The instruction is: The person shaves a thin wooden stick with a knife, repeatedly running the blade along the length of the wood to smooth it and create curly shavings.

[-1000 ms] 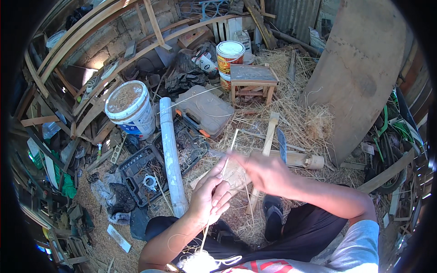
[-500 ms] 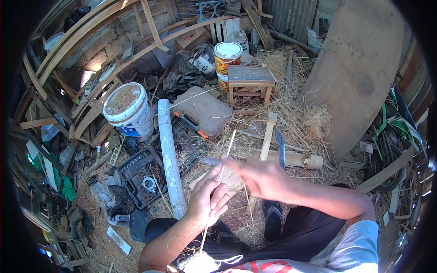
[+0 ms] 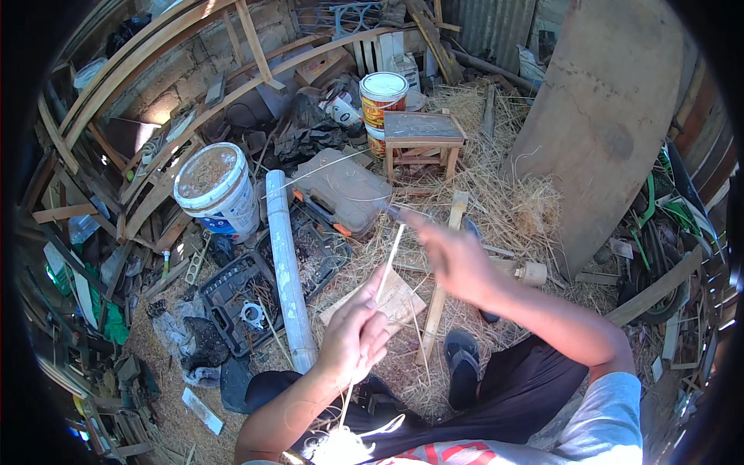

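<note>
My left hand (image 3: 355,337) is closed around a thin pale strip (image 3: 393,256) that looks like split bamboo or cane. The strip slants up past my thumb, and its lower end runs down toward my lap. My right hand (image 3: 457,262), smeared by motion, grips a small knife whose blade (image 3: 390,209) points left, close to the strip's upper tip. Whether the blade touches the strip I cannot tell. Below the hands a flat wooden board (image 3: 403,298) lies on the straw, beside a long narrow wooden piece (image 3: 435,322).
A whitish pole (image 3: 287,267) lies left of my hands by an open tool case (image 3: 225,306). Beyond are a closed case (image 3: 341,190), a filled bucket (image 3: 246,203), a small stool (image 3: 425,130) and stacked paint pails (image 3: 381,102). A large board (image 3: 597,132) leans at right.
My right hand and the knife have moved up and away from my left thumb, toward the strip's tip. My left hand keeps its hold, almost unmoved.
</note>
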Action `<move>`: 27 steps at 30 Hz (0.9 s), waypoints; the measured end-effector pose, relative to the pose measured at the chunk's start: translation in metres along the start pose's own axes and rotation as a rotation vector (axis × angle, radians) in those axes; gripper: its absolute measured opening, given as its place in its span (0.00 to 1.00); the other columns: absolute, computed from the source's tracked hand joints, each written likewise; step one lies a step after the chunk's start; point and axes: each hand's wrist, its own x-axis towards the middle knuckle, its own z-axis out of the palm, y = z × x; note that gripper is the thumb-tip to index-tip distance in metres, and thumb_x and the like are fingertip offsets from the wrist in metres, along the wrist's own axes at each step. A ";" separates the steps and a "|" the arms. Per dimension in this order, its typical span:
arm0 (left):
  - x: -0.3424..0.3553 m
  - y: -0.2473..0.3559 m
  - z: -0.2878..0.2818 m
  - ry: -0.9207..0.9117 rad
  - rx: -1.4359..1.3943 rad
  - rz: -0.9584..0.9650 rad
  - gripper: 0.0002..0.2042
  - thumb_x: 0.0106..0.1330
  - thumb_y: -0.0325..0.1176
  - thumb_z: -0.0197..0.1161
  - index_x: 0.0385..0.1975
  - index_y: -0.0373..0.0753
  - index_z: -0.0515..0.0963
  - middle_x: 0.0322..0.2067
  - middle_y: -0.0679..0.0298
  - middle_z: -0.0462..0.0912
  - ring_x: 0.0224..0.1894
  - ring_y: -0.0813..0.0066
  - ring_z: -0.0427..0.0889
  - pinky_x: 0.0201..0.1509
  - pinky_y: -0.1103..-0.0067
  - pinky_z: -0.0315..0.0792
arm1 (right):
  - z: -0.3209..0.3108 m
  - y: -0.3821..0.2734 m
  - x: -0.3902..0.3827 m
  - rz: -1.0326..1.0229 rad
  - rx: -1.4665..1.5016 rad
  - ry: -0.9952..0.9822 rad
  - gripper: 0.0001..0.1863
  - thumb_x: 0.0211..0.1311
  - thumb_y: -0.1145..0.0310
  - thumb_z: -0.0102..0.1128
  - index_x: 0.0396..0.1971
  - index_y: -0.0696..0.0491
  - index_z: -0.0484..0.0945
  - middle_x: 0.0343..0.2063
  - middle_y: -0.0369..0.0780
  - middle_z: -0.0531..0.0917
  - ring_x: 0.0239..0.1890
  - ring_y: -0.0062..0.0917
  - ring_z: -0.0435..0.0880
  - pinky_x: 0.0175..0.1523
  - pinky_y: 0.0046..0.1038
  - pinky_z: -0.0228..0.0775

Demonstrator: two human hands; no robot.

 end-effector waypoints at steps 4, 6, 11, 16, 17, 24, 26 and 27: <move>-0.005 0.004 -0.003 -0.091 -0.078 -0.014 0.27 0.73 0.30 0.36 0.73 0.50 0.50 0.10 0.73 0.56 0.08 0.86 0.54 0.09 0.88 0.54 | -0.007 0.002 0.002 0.226 0.148 0.038 0.29 0.64 0.82 0.44 0.65 0.50 0.67 0.30 0.42 0.83 0.16 0.22 0.74 0.25 0.29 0.71; 0.001 0.008 -0.006 -0.029 -0.153 -0.008 0.28 0.71 0.28 0.36 0.72 0.53 0.52 0.08 0.73 0.55 0.05 0.85 0.54 0.06 0.87 0.52 | 0.018 -0.007 -0.013 -0.119 0.401 0.203 0.31 0.59 0.85 0.46 0.64 0.52 0.68 0.30 0.43 0.82 0.15 0.19 0.70 0.21 0.24 0.66; -0.002 0.010 -0.008 -0.082 -0.234 -0.048 0.26 0.73 0.29 0.35 0.72 0.53 0.52 0.09 0.74 0.57 0.05 0.85 0.54 0.06 0.88 0.52 | 0.029 -0.036 -0.038 -0.397 0.045 -0.023 0.37 0.59 0.79 0.55 0.69 0.42 0.61 0.19 0.37 0.73 0.13 0.20 0.72 0.12 0.24 0.66; 0.000 0.008 -0.008 -0.054 -0.218 -0.033 0.26 0.73 0.30 0.36 0.72 0.52 0.53 0.09 0.74 0.57 0.05 0.86 0.56 0.06 0.88 0.51 | 0.028 -0.039 -0.036 -0.351 -0.054 -0.040 0.40 0.54 0.79 0.59 0.69 0.40 0.62 0.21 0.40 0.73 0.13 0.24 0.72 0.11 0.29 0.64; -0.001 0.007 -0.007 -0.040 -0.200 -0.022 0.25 0.73 0.29 0.36 0.71 0.50 0.55 0.09 0.75 0.58 0.05 0.86 0.56 0.06 0.88 0.52 | 0.027 -0.040 -0.040 -0.417 -0.053 -0.066 0.39 0.54 0.78 0.59 0.69 0.42 0.62 0.21 0.40 0.74 0.13 0.24 0.73 0.11 0.28 0.65; 0.000 0.006 -0.006 -0.059 -0.154 -0.039 0.26 0.72 0.30 0.35 0.71 0.49 0.54 0.08 0.75 0.57 0.05 0.86 0.55 0.06 0.88 0.53 | 0.019 -0.018 -0.013 -0.251 0.080 0.131 0.34 0.58 0.79 0.57 0.67 0.44 0.66 0.21 0.41 0.74 0.16 0.25 0.75 0.19 0.30 0.73; -0.002 0.007 -0.011 -0.081 -0.182 -0.069 0.27 0.72 0.30 0.36 0.72 0.50 0.53 0.08 0.74 0.57 0.05 0.86 0.55 0.06 0.88 0.54 | 0.012 -0.033 -0.024 -0.301 0.001 0.030 0.34 0.56 0.82 0.54 0.66 0.47 0.67 0.23 0.41 0.76 0.19 0.27 0.77 0.25 0.31 0.75; -0.003 0.008 -0.010 -0.087 -0.179 -0.071 0.27 0.72 0.30 0.36 0.72 0.50 0.53 0.08 0.74 0.57 0.05 0.86 0.55 0.06 0.88 0.54 | 0.007 -0.041 -0.028 -0.349 -0.084 -0.070 0.34 0.55 0.86 0.52 0.65 0.51 0.68 0.24 0.41 0.78 0.21 0.28 0.78 0.30 0.32 0.76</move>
